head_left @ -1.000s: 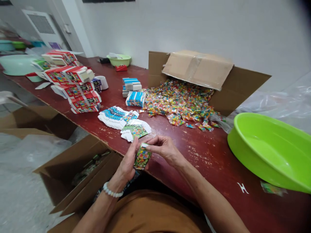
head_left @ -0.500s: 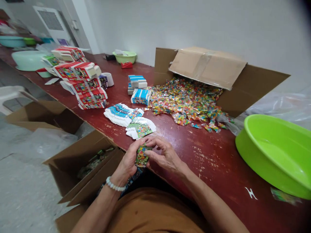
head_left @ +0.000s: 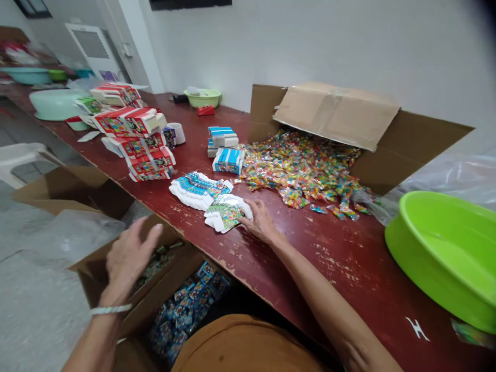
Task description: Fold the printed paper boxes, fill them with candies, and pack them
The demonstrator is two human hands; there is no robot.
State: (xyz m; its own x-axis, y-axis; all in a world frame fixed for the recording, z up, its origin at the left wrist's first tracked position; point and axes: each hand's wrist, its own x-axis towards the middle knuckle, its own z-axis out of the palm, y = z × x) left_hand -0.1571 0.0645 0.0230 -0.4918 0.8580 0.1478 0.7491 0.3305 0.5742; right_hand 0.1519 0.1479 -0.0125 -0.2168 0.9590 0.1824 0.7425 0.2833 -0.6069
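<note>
Passage is left across bare tabletop (head_left: 349,253) right of centre, short of green basin (head_left: 418,263). Centre is blocked by right hand (head_left: 261,223) and green cartons (head_left: 226,213), upper centre by candy packets (head_left: 298,165), upper left by red boxes (head_left: 124,122).

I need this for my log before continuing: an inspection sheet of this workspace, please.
Surface: dark red painted tabletop, paint worn in patches.
Work items: fanned flat green-printed card cartons; fanned flat blue-printed card cartons; heap of small multicoloured clear-film packets.
Clutter: bright green rounded plastic tub; white H-shaped scrap.
Hands: right hand touches green cartons, grip unclear; left hand open, over brown cardboard box.
Cables: nothing seen on tabletop.
Surroundings: plain grey wall; white plastic chair.
</note>
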